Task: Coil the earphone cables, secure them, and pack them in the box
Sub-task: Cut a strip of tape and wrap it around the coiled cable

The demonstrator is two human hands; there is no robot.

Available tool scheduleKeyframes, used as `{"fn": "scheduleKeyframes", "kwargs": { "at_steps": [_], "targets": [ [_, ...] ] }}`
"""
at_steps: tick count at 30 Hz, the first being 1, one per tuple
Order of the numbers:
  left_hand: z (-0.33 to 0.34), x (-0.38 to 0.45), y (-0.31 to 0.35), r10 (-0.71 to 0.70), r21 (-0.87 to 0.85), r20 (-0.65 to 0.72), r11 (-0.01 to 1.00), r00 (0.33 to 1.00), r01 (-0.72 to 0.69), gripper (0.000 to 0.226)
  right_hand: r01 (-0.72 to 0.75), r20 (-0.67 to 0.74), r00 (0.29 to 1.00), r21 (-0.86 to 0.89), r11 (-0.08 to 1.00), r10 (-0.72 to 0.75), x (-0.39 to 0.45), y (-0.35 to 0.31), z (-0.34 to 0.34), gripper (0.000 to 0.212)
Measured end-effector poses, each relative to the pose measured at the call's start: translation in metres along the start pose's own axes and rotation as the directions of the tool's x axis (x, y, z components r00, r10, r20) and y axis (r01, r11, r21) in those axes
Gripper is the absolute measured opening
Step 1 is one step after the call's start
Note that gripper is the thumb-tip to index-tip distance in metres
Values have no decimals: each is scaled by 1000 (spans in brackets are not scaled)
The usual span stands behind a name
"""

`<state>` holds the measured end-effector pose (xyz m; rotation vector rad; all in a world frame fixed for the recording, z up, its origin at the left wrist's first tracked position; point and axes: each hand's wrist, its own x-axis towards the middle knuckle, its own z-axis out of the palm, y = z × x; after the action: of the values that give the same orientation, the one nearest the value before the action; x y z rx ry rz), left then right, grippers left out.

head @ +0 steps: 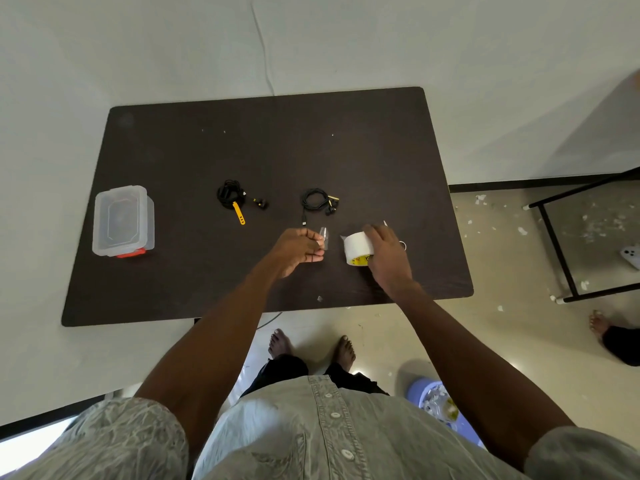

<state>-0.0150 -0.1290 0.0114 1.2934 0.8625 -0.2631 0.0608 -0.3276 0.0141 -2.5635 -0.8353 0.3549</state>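
Observation:
Two black coiled earphones lie on the dark table [207, 292]. The left earphone coil [231, 196] has a yellow strap across it. Right of it, the second earphone coil [316, 199] trails its plug toward me. My left hand [298, 250] pinches a small clear piece of tape [323, 237] just below that plug. My right hand [385, 252] grips a white tape roll [356, 250] standing on the table beside it. A clear plastic box [121, 220] with its lid on and a red latch sits at the table's left.
Scissors are partly hidden behind my right hand, with a ring handle [402, 244] showing. A tape scrap [319, 298] lies near the front edge. A black metal frame [561, 251] stands to the right, a phone [631, 256] and another person's foot [598, 323] on the floor, and a blue bin [437, 403] by my feet.

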Motion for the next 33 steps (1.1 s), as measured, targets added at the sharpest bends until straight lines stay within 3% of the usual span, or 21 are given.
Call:
{"fn": "scheduleKeyframes", "kwargs": {
  "at_steps": [10,15,26,33],
  "targets": [
    [3,-4,-6,-69,-141,-9,988,998,67,9,-124,-40,991,10,992,124,-8,-2,2,69],
    [6,-8,-8,-74,-190,-11,979,997,71,9,-163,-127,979,-20,986,159,-16,7,6,53],
    [4,-14,2,-21,-246,24,969,999,26,7,-351,-12,935,132,927,355,6,5,-4,28],
    [-3,-18,8,3,-243,30,970,1000,4,11,-453,94,890,62,889,447,25,6,-15,23]
  ]
}}
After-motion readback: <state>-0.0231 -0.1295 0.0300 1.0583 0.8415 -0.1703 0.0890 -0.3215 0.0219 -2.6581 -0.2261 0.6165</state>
